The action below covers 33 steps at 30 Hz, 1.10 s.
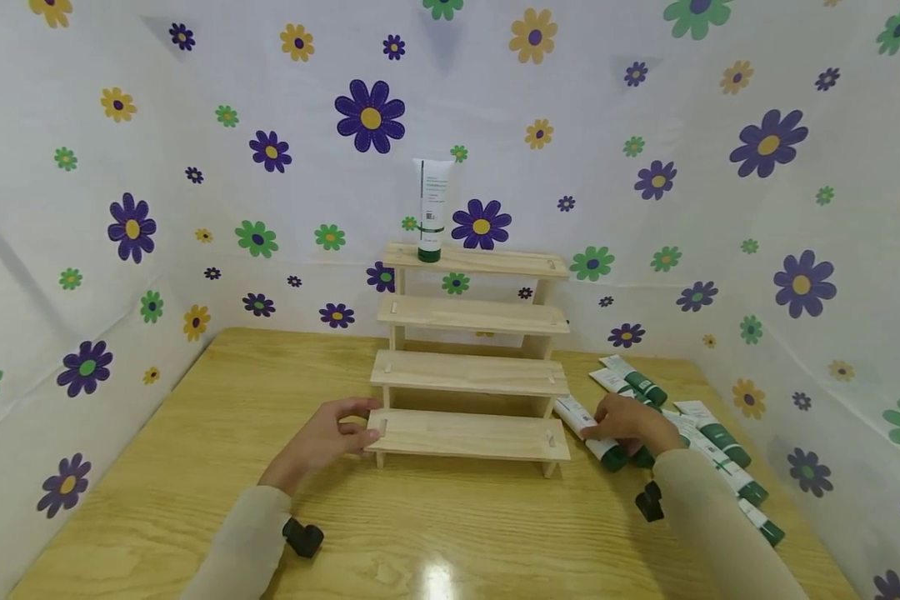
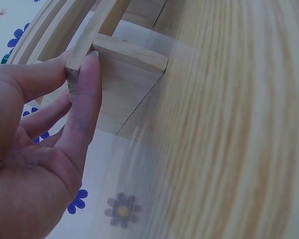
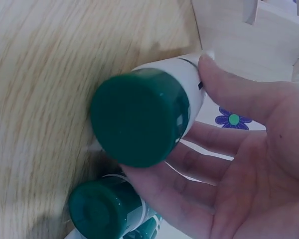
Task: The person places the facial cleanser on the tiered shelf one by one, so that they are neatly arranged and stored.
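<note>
A four-step wooden display stand (image 1: 471,372) rises in the middle of the table. My left hand (image 1: 330,437) pinches the left end of its lowest board (image 2: 82,47) between thumb and fingers. To the right of the stand, my right hand (image 1: 630,423) grips a white squeeze tube (image 1: 581,421), thumb on one side and fingers on the other. Its round green cap (image 3: 139,119) faces the right wrist camera. Another tube (image 1: 435,196) stands upright, cap down, at the left of the top step.
More white tubes with green caps lie in a loose pile (image 1: 720,437) at the table's right, partly hidden by my right forearm. The wooden table (image 1: 217,417) is enclosed by a white cloth (image 1: 480,92) printed with flowers, close behind the stand.
</note>
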Tool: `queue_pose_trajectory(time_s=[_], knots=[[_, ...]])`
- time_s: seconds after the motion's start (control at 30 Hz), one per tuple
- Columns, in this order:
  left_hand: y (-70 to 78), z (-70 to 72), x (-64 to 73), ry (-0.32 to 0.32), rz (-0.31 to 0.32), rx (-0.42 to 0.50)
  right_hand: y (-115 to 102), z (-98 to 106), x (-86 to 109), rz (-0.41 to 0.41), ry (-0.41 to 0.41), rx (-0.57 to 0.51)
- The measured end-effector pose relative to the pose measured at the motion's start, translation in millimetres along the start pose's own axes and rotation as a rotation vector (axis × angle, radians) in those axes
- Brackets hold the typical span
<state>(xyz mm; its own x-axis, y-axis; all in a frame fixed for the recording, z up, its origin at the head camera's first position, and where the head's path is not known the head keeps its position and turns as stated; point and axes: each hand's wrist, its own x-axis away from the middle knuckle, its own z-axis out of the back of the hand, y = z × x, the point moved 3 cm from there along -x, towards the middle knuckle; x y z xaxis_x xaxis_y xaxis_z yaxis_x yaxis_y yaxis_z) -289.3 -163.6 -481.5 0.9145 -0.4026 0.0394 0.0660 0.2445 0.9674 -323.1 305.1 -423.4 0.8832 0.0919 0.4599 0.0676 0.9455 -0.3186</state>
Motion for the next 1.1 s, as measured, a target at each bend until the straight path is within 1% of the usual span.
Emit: queue_pose_trajectory(time_s=[0.17,0.37,0.6,0.83,0.9,1.0,1.1], knots=[[-2.9,0.1,-3.2,0.022,0.025,-0.005,-0.7,1.2,-4.4,-0.013,-0.035,0.027],[-4.7,1.1,-8.9,0.030,0.040,-0.001,-2.8,3.4,-5.1,-0.040,-0.070,0.008],[-2.4,2.6,-11.0,0.007,0.002,0.011,-3.9,4.9,-6.8,-0.038,-0.061,-0.018],[-5.2,2.3,-7.0,0.010,0.015,0.013,-0.8,-1.6,-6.3,-0.037,-0.042,-0.038],[-6.0,2.2,-6.2,0.008,0.013,0.019,0.6,-3.2,-5.9,-0.030,-0.032,-0.052],[-6.9,2.3,-5.6,-0.004,-0.006,0.021,2.6,-5.1,-5.9,-0.010,-0.013,-0.067],[-8.2,2.0,-4.9,0.006,0.012,0.026,4.3,-6.2,-5.0,0.005,0.009,-0.070]])
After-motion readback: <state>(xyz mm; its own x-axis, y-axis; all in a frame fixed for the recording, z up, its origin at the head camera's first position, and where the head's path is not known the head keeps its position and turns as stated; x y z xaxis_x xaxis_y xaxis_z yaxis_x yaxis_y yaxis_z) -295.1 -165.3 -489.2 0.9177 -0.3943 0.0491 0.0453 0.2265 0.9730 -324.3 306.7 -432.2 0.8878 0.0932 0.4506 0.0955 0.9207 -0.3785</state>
